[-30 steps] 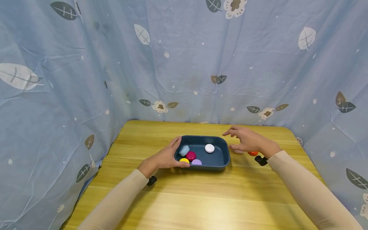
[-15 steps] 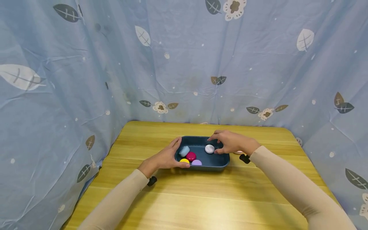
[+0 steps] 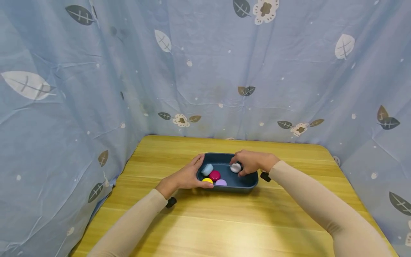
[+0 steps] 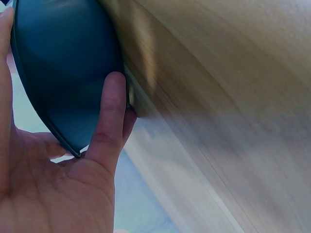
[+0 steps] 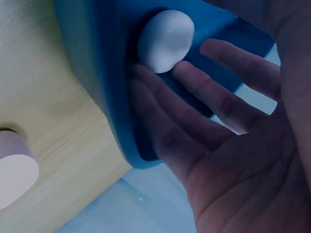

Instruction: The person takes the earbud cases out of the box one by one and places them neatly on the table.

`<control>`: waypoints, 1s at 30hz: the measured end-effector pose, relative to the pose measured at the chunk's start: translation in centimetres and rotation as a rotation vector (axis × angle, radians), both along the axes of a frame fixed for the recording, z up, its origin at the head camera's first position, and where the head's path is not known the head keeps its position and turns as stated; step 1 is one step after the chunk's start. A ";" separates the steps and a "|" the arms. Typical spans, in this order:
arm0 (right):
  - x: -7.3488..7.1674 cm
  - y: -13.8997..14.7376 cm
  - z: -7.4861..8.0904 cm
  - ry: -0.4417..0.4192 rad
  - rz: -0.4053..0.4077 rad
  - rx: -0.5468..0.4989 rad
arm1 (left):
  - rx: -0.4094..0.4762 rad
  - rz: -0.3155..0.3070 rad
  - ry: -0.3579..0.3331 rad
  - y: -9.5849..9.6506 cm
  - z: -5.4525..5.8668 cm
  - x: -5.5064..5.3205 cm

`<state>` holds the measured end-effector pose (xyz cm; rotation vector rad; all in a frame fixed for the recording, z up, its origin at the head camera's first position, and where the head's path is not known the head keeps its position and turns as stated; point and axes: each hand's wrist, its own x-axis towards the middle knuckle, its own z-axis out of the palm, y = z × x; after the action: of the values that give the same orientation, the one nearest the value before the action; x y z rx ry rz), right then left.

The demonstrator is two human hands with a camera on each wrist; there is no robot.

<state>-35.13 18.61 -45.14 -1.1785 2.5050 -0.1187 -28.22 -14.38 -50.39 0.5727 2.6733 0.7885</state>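
Left hand (image 3: 187,177) in a grip on the blue tray (image 3: 239,182), right hand (image 3: 251,161) half-spread around a white piece (image 3: 236,168)

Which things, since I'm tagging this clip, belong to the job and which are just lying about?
Probably in the job:
dark blue tray, gripped by the left hand
white piece, at the right hand
light blue piece, crimson piece, yellow piece, lilac piece, inside

Perhaps just lying about or backdrop:
pale piece, on the table
patterned curtain

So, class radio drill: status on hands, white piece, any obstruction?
Left hand grips tray. Right hand over white piece inside tray; grip unclear. Nothing visibly in the way.
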 end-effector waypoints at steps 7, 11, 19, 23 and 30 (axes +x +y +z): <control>-0.5 -1.4 -0.4 -0.030 0.043 0.032 | -0.009 0.001 -0.001 -0.1 -0.2 -0.1; -0.9 -2.1 -0.7 -0.029 0.064 0.038 | -0.011 0.002 0.002 -0.1 -0.2 -0.1; -1.7 -3.0 -1.3 -0.023 0.086 0.033 | -0.005 0.003 0.005 0.0 -0.2 -0.2; -1.7 -3.0 -1.4 -0.037 0.067 0.027 | -0.004 0.003 0.006 0.0 -0.3 -0.2; -1.4 -2.5 -1.2 -0.048 0.045 -0.034 | -0.001 0.007 0.002 0.0 -0.2 -0.2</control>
<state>-36.53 16.10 -46.34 -1.2302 2.4419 -0.1768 -28.44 -14.39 -50.55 0.5650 2.6785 0.7892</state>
